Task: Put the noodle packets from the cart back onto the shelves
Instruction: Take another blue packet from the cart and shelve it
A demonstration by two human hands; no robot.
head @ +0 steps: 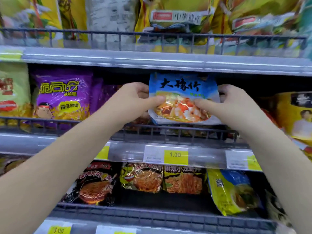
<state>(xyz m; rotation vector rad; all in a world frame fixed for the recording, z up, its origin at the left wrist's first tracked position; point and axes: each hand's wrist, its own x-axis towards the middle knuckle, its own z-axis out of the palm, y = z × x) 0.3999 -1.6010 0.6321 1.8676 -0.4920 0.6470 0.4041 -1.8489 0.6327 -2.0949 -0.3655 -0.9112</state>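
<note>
Supermarket shelves (pixel 168 62) behind; left hand (pixel 135 98) and right hand (pixel 234 102) pinch the blue noodle packet (pixel 183 92) by its sides, above the middle shelf's rail (pixel 168 128). Light, crinkly, slippery film (brittle contents, probably); side edges seem best.

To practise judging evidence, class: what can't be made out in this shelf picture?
Head view:
- Cart: outside the frame.
- Shelf space behind the blue plastic noodle packet: hidden by it, the left hand and right hand.
- Fine print on the white-and-yellow price label: too small.
- Yellow top-shelf packets: cut by the upper edge, blurred.
</note>
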